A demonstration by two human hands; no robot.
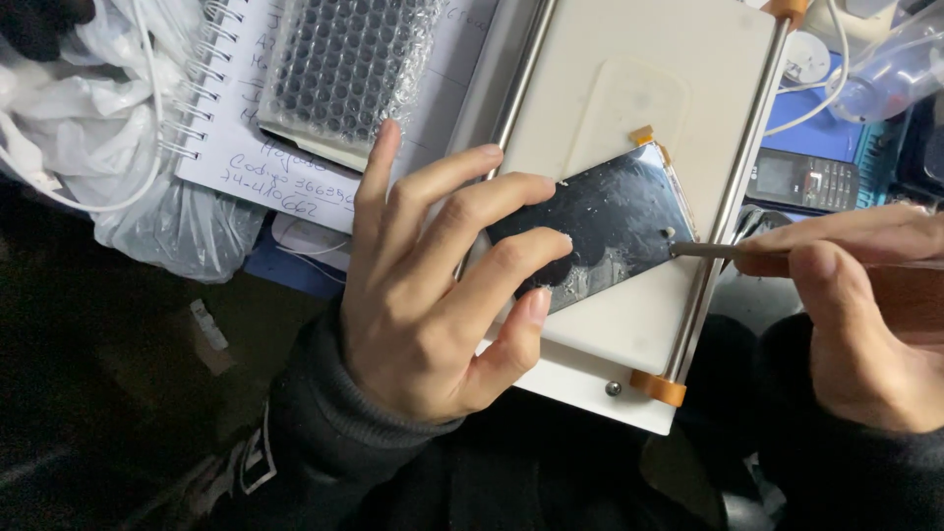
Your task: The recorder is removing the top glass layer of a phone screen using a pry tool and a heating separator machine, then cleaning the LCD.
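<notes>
Pinned by left hand (433, 285), screen panel (619, 221) meets right hand's (865, 315) tool (703, 250).

My left hand (433, 285) pins the dark glossy rectangular screen panel (610, 221) on the white plate (629, 59); my right hand (865, 315) presses a thin metal tool (703, 250) against its edge.

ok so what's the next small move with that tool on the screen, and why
Probably ease the thin tool a little further along the right edge of the dark screen panel. Its tip already meets that edge, the left hand pins the panel's other end on the white plate, and pale residue still speckles the glass, so a short, shallow push by the right hand seems safest.
</notes>
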